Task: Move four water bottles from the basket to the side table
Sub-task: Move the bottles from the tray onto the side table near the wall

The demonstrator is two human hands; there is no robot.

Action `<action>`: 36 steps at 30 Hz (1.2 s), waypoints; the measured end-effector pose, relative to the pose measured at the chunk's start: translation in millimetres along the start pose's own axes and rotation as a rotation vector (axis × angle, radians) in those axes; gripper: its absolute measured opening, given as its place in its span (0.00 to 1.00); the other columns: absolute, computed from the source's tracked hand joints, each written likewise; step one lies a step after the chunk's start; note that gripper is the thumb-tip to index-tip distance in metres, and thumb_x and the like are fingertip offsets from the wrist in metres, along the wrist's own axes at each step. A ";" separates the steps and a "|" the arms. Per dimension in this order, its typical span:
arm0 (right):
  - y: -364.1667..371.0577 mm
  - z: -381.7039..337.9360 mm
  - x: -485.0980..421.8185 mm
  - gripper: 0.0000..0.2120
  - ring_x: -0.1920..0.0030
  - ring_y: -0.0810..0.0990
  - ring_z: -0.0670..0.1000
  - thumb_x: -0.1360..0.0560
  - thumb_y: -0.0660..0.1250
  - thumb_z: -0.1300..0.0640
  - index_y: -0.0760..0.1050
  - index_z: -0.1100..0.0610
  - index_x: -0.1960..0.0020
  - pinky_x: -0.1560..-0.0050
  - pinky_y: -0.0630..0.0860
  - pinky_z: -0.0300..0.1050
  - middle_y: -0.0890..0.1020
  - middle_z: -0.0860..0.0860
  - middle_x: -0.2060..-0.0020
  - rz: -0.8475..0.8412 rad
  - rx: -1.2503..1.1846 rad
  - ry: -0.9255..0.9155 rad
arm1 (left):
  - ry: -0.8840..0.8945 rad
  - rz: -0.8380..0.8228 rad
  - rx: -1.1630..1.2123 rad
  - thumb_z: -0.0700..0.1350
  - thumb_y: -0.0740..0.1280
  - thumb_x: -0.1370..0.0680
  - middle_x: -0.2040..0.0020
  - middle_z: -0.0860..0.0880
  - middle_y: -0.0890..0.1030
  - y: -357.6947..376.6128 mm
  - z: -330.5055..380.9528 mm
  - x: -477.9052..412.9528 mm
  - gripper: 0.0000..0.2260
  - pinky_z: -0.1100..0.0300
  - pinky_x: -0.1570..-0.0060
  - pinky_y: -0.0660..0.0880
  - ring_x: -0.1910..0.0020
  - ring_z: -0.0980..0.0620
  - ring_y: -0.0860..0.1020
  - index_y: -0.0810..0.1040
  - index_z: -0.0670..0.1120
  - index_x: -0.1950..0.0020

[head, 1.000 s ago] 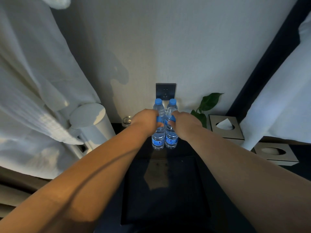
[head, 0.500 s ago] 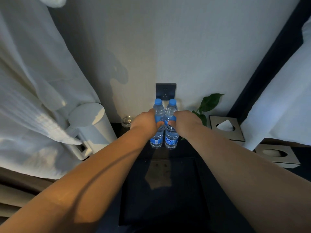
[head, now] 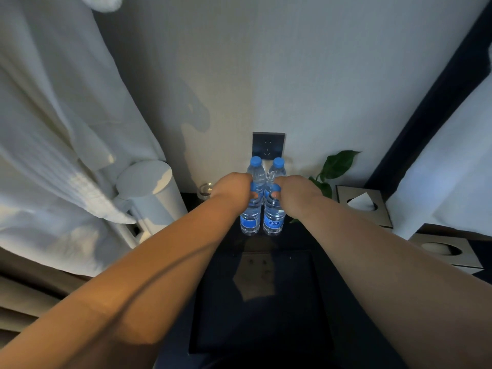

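Two clear water bottles with blue caps and blue labels stand upright side by side at the back of the dark side table (head: 298, 243), close to the wall. My left hand (head: 234, 189) grips the left bottle (head: 250, 219) around its middle. My right hand (head: 295, 191) grips the right bottle (head: 274, 218) the same way. Both bottle bases appear to touch the table top. No basket is in view.
A white cylindrical appliance (head: 149, 193) stands left of the table, under a hanging white robe (head: 53, 129). A small glass (head: 205, 190) sits behind my left hand. A wall socket (head: 268, 145), a green plant (head: 335, 166) and two tissue boxes (head: 362, 203) lie behind and right.
Both hands stay on the bottles; the pair has shifted slightly toward the wall and sits a little farther back on the table.
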State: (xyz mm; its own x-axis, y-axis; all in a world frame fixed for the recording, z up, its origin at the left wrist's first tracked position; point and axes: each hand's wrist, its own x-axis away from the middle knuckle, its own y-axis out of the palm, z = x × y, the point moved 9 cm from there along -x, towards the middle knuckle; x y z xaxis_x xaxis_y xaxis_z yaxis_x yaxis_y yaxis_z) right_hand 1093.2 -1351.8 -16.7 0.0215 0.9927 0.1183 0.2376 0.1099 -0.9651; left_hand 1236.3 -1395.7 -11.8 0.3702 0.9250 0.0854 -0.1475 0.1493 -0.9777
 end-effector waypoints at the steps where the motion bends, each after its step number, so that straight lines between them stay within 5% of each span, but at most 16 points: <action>1: 0.1 -1.1 -0.1 0.09 0.51 0.77 0.52 0.16 0.64 0.51 0.76 0.53 0.39 0.52 0.73 0.47 0.81 0.54 0.47 -0.001 0.009 -0.008 | -0.011 0.003 -0.011 0.51 0.69 0.21 0.51 0.46 0.81 -0.1 0.9 -0.4 0.10 0.53 0.57 0.76 0.56 0.47 0.79 0.78 0.48 0.44; 8: 0.8 4.2 -3.8 0.08 0.53 0.78 0.51 0.17 0.65 0.52 0.77 0.52 0.39 0.54 0.71 0.46 0.79 0.51 0.51 0.008 -0.036 0.001 | 0.075 0.024 0.067 0.46 0.68 0.20 0.44 0.44 0.81 4.2 7.9 4.3 0.16 0.51 0.51 0.77 0.48 0.45 0.79 0.74 0.48 0.32; 17: 7.5 8.2 -9.7 0.19 0.48 0.78 0.51 0.17 0.66 0.52 0.72 0.50 0.27 0.51 0.72 0.46 0.81 0.54 0.39 0.018 -0.034 0.011 | -0.040 0.068 0.065 0.51 0.70 0.21 0.52 0.46 0.81 -1.1 -2.9 1.3 0.10 0.54 0.60 0.72 0.57 0.47 0.77 0.77 0.47 0.44; 22: 8.4 9.9 -10.4 0.14 0.53 0.74 0.50 0.17 0.65 0.51 0.73 0.50 0.32 0.54 0.71 0.46 0.81 0.53 0.44 0.036 0.006 0.008 | -0.063 0.106 0.085 0.55 0.71 0.22 0.51 0.48 0.81 -3.9 -8.0 2.9 0.14 0.55 0.61 0.72 0.57 0.48 0.77 0.76 0.50 0.42; 26: 8.8 9.2 -9.3 0.14 0.54 0.73 0.50 0.17 0.65 0.49 0.73 0.50 0.32 0.56 0.71 0.46 0.81 0.54 0.44 0.032 0.029 0.003 | 0.088 0.054 0.179 0.47 0.70 0.21 0.41 0.47 0.81 -1.1 0.5 3.1 0.18 0.51 0.49 0.77 0.46 0.46 0.79 0.75 0.53 0.31; 36: 6.8 7.3 -6.8 0.13 0.54 0.75 0.51 0.16 0.64 0.50 0.73 0.50 0.33 0.57 0.72 0.47 0.77 0.51 0.52 0.040 0.033 0.011 | 0.067 0.072 0.137 0.46 0.69 0.20 0.44 0.47 0.82 -2.0 1.4 1.2 0.15 0.51 0.49 0.79 0.49 0.46 0.79 0.77 0.52 0.34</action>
State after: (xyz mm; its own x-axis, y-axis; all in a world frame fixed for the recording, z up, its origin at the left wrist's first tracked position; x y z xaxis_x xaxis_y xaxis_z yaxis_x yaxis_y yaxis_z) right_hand 1087.6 -1357.5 -25.7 0.0409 0.9958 0.0821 0.2045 0.0721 -0.9762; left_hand 1235.8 -1394.5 -9.4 0.4140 0.9103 -0.0019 -0.2981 0.1336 -0.9451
